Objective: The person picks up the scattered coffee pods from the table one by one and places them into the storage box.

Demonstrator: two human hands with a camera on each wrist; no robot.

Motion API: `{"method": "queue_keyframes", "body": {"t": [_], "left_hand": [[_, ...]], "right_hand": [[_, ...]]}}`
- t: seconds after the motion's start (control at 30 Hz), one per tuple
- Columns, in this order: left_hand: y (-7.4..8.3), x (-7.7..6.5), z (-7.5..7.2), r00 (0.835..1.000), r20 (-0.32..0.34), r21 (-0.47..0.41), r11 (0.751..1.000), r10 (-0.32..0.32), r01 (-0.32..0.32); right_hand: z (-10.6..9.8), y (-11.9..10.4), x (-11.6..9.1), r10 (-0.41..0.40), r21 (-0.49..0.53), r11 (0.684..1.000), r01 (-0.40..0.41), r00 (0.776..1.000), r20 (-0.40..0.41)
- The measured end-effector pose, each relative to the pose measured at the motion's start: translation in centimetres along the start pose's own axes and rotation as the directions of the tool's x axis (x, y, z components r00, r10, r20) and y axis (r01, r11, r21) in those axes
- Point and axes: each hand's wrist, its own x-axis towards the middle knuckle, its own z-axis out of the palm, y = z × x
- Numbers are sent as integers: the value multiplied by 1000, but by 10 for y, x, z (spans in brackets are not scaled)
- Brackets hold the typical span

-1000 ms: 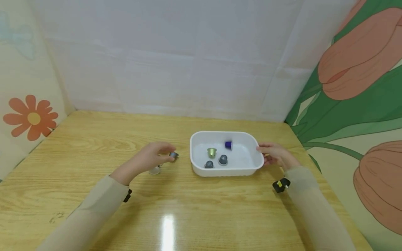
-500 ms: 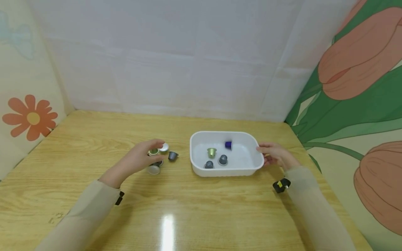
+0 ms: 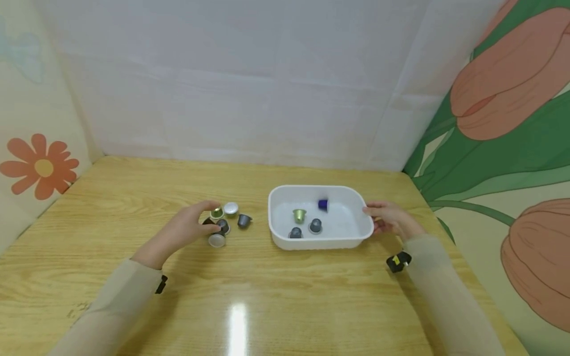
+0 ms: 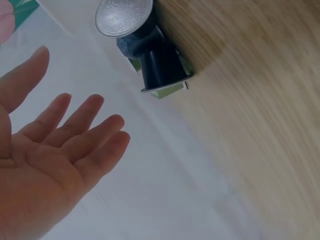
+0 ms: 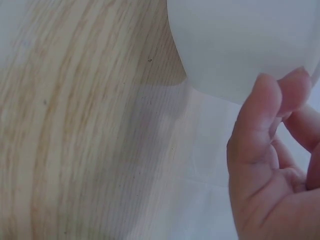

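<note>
My left hand (image 3: 180,230) hovers at a small cluster of coffee capsules, thumb and fingers spread apart with nothing between them. In the left wrist view, the hand's (image 4: 60,155) fingers are loosely extended, apart from a dark capsule (image 4: 162,67) and one showing its silver foil lid (image 4: 124,17). The cluster includes a green capsule (image 3: 216,212), a dark grey one (image 3: 222,227) and a foil-side-up one (image 3: 231,208). My right hand (image 3: 392,217) grips the right end of a white tray (image 3: 320,244), thumb at the rim, other fingers partly hidden outside it.
Inside the tray lie a purple capsule (image 3: 322,204), a light green one (image 3: 300,215) and two grey ones (image 3: 315,225). Another grey capsule (image 3: 244,221) lies on its side between cluster and tray. A white cloth (image 3: 222,99) hangs behind the wooden table (image 3: 285,296).
My left hand has drawn back leftward from the grey capsule near the tray, uncovering the cluster. That capsule stays on the table. The right hand and tray have held still.
</note>
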Motion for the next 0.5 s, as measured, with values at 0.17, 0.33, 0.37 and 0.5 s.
{"method": "queue_keyframes", "body": {"t": [0.17, 0.33, 0.37, 0.5], "left_hand": [[-4, -1, -3, 1000, 20, 18, 1000, 8, -8], [-12, -1, -4, 998, 57, 29, 1000, 6, -8], [-13, 0, -4, 998, 65, 37, 999, 6, -9], [-20, 1, -4, 996, 87, 81, 996, 21, -28]], "right_hand": [[0, 0, 0, -1, 11, 1000, 1, 1000, 3], [0, 1, 2, 7, 20, 1000, -7, 1000, -3], [0, 0, 2, 10, 17, 1000, -10, 1000, -4], [0, 0, 1, 10, 10, 1000, -10, 1000, -5]]}}
